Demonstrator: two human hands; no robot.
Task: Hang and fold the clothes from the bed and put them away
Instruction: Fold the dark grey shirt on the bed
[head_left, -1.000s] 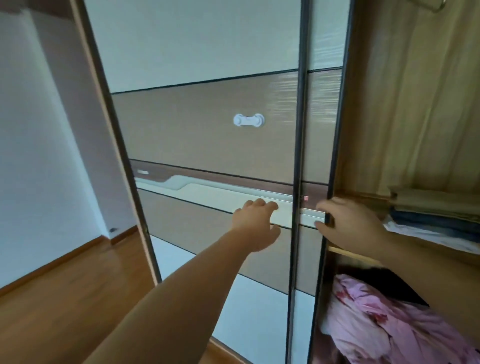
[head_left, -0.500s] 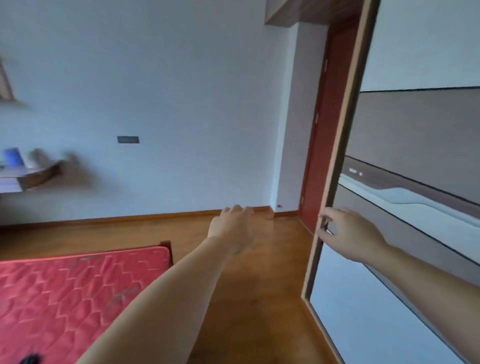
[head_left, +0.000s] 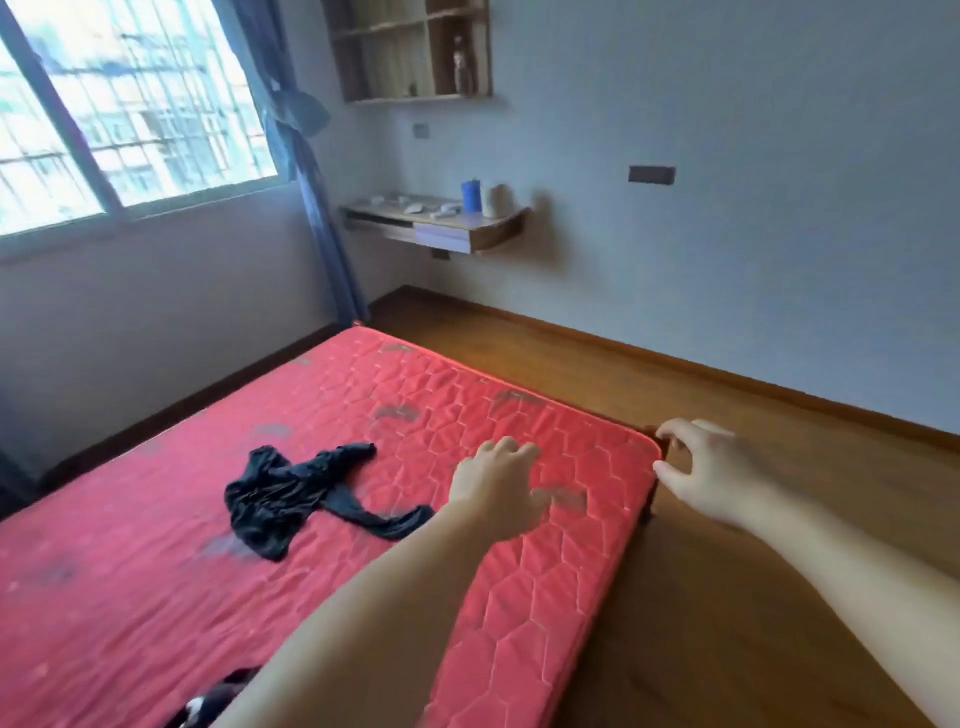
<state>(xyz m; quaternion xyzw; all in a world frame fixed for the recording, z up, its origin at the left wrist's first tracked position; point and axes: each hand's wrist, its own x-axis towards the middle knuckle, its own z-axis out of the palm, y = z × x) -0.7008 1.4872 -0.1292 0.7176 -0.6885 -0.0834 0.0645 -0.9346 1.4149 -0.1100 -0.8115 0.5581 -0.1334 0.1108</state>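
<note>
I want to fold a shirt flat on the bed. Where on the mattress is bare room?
The red mattress is bare between the black garment and the window-side edge, and along its near right edge below the left hand. It is crowded at the garment and at the bottom edge, where another dark item lies.

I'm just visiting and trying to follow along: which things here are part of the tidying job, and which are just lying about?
Part of the job:
- black garment, crumpled on the red mattress
- another dark item at the mattress's near edge, mostly hidden
- left hand and right hand, both holding nothing

Just lying about:
- blue cup on the wall desk
- wall shelf
- tied blue curtain
</note>
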